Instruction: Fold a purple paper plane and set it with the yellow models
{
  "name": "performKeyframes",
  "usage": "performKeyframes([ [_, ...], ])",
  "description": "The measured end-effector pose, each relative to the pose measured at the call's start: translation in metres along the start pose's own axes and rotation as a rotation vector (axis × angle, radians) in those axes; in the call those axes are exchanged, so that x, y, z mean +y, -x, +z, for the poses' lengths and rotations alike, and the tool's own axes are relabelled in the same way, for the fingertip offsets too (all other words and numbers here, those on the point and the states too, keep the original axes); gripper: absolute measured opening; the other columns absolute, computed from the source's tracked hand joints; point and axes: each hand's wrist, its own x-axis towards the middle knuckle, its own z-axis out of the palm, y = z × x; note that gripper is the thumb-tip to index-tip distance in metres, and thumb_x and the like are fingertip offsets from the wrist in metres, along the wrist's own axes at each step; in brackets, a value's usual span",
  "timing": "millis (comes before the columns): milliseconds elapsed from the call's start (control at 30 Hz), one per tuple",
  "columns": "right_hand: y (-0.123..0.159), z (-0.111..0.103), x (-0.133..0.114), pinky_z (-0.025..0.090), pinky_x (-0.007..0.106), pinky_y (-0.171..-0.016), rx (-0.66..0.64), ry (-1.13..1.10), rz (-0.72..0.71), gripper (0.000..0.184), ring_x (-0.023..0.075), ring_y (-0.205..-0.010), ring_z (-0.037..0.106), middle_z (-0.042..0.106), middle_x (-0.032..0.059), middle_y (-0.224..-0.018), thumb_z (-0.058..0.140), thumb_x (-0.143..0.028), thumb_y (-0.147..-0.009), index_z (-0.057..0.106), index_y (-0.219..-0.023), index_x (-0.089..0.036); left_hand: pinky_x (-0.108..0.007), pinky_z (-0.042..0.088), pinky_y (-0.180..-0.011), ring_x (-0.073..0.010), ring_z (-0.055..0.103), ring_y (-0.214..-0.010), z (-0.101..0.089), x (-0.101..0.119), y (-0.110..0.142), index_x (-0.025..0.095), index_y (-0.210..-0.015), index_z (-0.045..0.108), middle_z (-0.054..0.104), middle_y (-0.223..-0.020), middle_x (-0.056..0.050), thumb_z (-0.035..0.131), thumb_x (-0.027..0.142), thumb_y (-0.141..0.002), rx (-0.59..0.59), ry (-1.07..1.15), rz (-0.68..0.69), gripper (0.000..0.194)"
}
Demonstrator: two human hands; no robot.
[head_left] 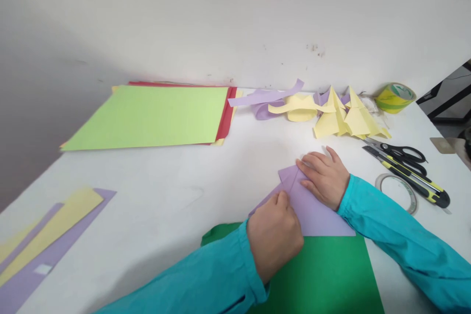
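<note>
A folded sheet of purple paper [320, 216] lies on the table, partly over a green sheet [331, 274], with slanting creases meeting near its upper corner. My left hand [275, 233] is closed in a fist, its thumb side pressed against the purple paper by a fold. Whether it grips anything inside the curled fingers is hidden. My right hand [324, 176] rests flat with fingers apart on the purple paper's upper right part. To the right are a box cutter [408, 174], scissors [405, 153] and a roll of tape [414, 201].
A stack of coloured sheets topped by light green paper [158, 115] lies at the back left. Folded yellow paper shapes [331, 120], curled strips [270, 95] and a yellow tape roll [395, 98] stand along the wall. Paper strips [55, 233] lie front left.
</note>
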Motion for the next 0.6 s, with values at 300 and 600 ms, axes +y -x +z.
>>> performKeyframes([
  [300,0.002,0.002,-0.001,0.016,0.050,-0.100,-0.001,-0.008,0.006,0.042,0.0242,-0.112,0.040,0.053,0.0113,-0.118,0.037,-0.037,-0.088,0.046,-0.123,-0.015,-0.036,0.047,-0.056,-0.0255,0.060,-0.068,-0.007,-0.004,-0.002,0.008,-0.072,0.066,0.066,-0.072,-0.016,0.045,0.006,-0.075,-0.076,0.044,0.003,0.021],
  [600,0.003,0.003,-0.001,0.016,0.051,-0.100,-0.030,-0.029,0.022,0.043,0.0250,-0.114,0.038,0.051,0.0106,-0.121,0.036,-0.037,-0.088,0.045,-0.125,-0.016,-0.033,0.046,-0.061,-0.0250,0.060,-0.075,-0.028,-0.057,-0.004,0.010,-0.080,0.061,0.065,-0.075,-0.011,0.045,0.004,-0.074,-0.178,0.062,-0.256,0.018],
])
